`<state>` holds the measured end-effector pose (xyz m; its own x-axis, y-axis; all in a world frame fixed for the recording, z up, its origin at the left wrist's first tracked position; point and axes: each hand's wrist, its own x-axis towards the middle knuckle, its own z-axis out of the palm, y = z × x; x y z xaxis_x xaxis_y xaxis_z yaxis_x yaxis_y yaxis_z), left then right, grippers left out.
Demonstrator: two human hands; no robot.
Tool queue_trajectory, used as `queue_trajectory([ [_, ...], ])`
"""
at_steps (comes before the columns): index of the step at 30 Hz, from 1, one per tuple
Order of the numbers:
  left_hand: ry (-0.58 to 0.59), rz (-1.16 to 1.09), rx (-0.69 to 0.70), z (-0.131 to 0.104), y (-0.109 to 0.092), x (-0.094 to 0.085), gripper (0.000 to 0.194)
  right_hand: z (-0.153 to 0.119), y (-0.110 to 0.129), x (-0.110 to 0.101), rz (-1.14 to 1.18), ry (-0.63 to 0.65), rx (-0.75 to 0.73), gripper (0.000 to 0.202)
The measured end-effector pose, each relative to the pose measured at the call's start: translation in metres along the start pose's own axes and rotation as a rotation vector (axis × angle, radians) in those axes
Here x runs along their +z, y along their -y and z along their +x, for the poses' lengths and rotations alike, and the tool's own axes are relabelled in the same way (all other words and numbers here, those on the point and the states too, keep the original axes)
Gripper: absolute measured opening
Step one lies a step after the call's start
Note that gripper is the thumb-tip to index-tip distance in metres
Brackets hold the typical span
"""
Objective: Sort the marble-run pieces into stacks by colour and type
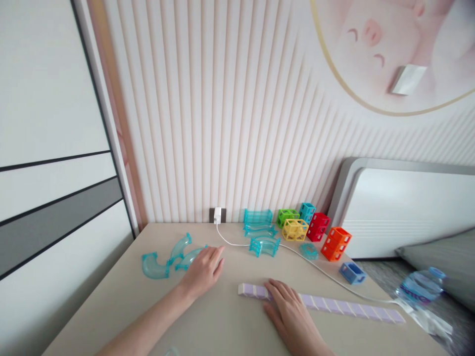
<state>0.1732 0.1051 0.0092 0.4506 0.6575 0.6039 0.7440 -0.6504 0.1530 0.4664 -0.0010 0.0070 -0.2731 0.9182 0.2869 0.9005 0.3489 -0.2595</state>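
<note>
My left hand (203,269) is over the table beside the teal translucent curved pieces (154,266), its fingers bent and close together at the right end of one piece. Whether it holds anything is hidden. My right hand (287,309) rests palm down across a long strip of lilac and white segments (345,306), near the strip's left end. More teal pieces (264,246) stand in a row toward the wall, in front of both hands.
Yellow (295,230), green (287,216), red (318,226), orange (336,244) and blue (353,273) open-frame blocks stand at the right back. A white cable (315,267) runs from a wall plug (217,215) across the table. A water bottle (421,286) is beyond the right edge.
</note>
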Motion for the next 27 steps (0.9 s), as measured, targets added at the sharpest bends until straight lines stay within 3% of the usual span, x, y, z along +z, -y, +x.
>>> queue_trajectory([
  [4, 0.028, 0.101, -0.055, -0.021, 0.036, -0.033, 0.03, -0.014, -0.008, 0.001, -0.014, -0.077, -0.033, 0.03],
  [7, 0.037, 0.144, -0.122, -0.032, 0.056, -0.046, 0.026, -0.022, -0.018, 0.003, -0.027, -0.099, -0.072, 0.028],
  [11, 0.042, 0.147, -0.195, -0.041, 0.07, -0.046, 0.025, -0.026, -0.024, 0.008, -0.041, -0.114, -0.109, 0.031],
  [14, 0.074, 0.14, -0.231, -0.045, 0.073, -0.038, 0.027, -0.017, -0.01, 0.005, -0.046, -0.114, -0.156, 0.038],
  [17, 0.144, 0.115, -0.255, -0.047, 0.072, -0.033, 0.026, 0.007, 0.021, -0.003, -0.01, -0.079, -0.188, 0.038],
  [21, 0.204, 0.057, -0.252, -0.048, 0.068, -0.032, 0.023, 0.06, 0.069, -0.006, 0.045, 0.037, -0.228, 0.031],
  [27, 0.233, -0.041, -0.181, -0.046, 0.056, -0.039, 0.029, 0.127, 0.101, 0.022, 0.009, 0.125, -0.247, 0.044],
])
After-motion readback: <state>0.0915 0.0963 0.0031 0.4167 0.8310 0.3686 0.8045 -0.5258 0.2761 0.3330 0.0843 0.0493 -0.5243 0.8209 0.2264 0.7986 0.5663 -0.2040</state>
